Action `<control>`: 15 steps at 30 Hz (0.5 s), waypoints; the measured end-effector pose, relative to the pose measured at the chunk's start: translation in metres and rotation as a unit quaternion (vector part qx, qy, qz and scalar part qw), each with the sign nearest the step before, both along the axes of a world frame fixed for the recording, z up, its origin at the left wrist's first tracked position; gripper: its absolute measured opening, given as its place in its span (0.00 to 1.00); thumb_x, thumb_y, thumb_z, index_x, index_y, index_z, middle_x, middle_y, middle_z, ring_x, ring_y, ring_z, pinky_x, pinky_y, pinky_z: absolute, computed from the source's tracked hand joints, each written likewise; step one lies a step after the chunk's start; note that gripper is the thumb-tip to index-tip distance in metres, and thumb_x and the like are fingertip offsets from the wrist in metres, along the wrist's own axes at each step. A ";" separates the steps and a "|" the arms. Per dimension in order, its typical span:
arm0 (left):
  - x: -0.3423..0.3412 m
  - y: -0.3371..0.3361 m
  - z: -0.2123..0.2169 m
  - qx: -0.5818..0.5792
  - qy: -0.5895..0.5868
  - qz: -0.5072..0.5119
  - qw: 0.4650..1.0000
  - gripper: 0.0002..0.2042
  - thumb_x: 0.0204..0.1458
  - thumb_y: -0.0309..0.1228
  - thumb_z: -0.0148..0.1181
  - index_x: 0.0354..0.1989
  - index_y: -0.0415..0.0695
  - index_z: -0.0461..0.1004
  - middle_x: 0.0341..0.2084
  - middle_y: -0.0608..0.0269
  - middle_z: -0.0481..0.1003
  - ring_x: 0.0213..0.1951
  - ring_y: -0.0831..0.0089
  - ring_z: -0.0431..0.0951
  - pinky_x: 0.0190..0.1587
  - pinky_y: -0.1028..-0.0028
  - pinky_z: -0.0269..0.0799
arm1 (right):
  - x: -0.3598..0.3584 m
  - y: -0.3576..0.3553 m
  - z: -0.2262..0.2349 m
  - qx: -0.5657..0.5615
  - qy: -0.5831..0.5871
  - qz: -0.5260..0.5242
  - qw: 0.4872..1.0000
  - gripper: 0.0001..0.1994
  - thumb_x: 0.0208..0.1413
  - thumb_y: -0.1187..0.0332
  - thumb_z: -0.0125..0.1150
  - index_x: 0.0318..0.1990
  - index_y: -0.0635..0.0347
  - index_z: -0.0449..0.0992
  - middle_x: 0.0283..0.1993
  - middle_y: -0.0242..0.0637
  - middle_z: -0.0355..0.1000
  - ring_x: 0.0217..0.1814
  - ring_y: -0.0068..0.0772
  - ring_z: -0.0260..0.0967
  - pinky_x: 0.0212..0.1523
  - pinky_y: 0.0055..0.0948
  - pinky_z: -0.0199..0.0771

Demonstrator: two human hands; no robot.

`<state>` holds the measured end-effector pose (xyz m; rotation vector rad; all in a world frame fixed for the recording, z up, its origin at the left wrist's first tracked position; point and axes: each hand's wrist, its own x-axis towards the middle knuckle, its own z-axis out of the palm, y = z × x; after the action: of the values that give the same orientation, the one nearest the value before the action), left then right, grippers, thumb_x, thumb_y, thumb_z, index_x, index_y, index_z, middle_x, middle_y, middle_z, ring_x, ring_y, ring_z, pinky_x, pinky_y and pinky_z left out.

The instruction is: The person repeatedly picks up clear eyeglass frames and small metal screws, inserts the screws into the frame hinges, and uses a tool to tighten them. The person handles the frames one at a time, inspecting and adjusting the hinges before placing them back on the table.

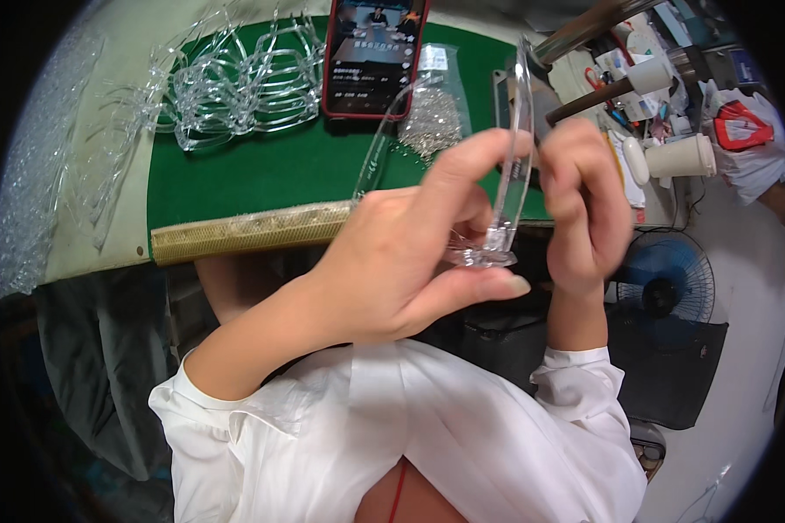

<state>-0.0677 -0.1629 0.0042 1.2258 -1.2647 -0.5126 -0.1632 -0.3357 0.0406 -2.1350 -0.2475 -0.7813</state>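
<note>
The clear frame (500, 237) is up off the bench (131, 228), right of the picture's centre, one arm pointing up and the other slanting behind the left hand (401, 253). That hand has its fingers and thumb closed around the hinge end; the right hand (584, 205) is just beside it, fingers curled in and blurred, and whether it grips anything small I cannot tell. For work this fine, the hinge end is best held firmly near the joint, the arm kept from twisting, and the wrists steadied. Behind it, upper centre, loose bits spill from a bag (434, 113) onto the green mat (262, 170), and could be scattered by the slanting arm. The phone (371, 61) is left of the bag, the frame pile (235, 91) upper left, and a rod (589, 102) upper right, near enough to the right hand to get knocked.
</note>
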 end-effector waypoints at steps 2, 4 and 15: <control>-0.007 -0.012 0.000 -0.014 0.000 -0.002 1.000 0.39 0.52 0.36 0.61 0.65 0.33 0.44 0.40 0.50 0.73 0.32 0.67 0.76 0.37 0.74 0.71 | -0.003 0.003 0.018 -0.107 -0.056 0.010 0.993 0.11 0.52 0.64 0.61 0.27 0.62 0.70 0.27 0.35 0.66 0.28 0.30 0.61 0.27 0.24 0.60; -0.010 -0.018 0.001 -0.021 -0.010 -0.001 1.000 0.38 0.53 0.36 0.60 0.65 0.34 0.44 0.42 0.48 0.74 0.35 0.63 0.79 0.39 0.73 0.72 | -0.003 0.002 0.022 -0.162 -0.069 0.003 0.984 0.09 0.47 0.65 0.64 0.27 0.61 0.72 0.27 0.35 0.66 0.27 0.30 0.61 0.25 0.24 0.59; -0.016 -0.021 0.004 0.019 -0.012 0.016 1.000 0.35 0.54 0.36 0.58 0.65 0.35 0.46 0.33 0.52 0.78 0.33 0.59 0.81 0.40 0.72 0.73 | -0.005 -0.003 0.021 -0.147 -0.056 -0.002 0.988 0.09 0.42 0.67 0.67 0.27 0.61 0.74 0.27 0.35 0.67 0.28 0.29 0.62 0.25 0.24 0.60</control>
<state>-0.0833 -0.1834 0.0078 1.2849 -1.2590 -0.5021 -0.1682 -0.3388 0.0613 -2.3682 -0.4406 -0.9158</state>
